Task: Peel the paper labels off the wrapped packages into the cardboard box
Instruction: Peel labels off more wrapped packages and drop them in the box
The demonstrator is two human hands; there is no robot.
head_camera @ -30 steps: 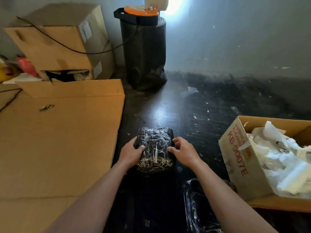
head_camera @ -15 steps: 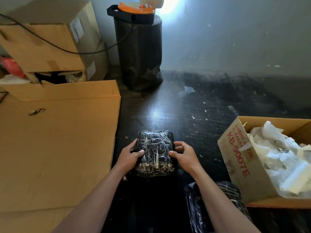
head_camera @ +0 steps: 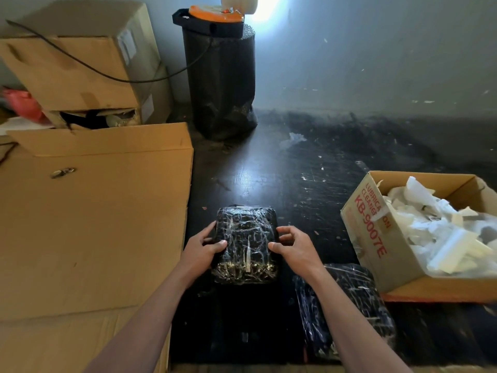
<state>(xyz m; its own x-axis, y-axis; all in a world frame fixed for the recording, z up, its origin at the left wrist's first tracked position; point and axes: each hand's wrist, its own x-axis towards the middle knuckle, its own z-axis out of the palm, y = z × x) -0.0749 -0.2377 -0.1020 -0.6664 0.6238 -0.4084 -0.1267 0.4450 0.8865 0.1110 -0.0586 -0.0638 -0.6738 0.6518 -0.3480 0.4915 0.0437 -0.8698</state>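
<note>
Dark scuffed floor, dim room. Wrapped package [head_camera: 246, 243] at lower centre, long axis bottom-to-top of frame, far end toward upper edge. My left hand [head_camera: 203, 251] grips left edge, thumb on top; right hand [head_camera: 294, 249] curled round right edge. Cardboard box [head_camera: 376, 238] at right already heaped with peeled paper [head_camera: 435, 230]. Only thin pale strip shows on top face; I judge little left here. Second package [head_camera: 347, 300] lower right, label state unclear.

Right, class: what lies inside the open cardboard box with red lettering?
A heap of crumpled white paper scraps fills the cardboard box. Its floor and anything beneath the heap are covered.
</note>
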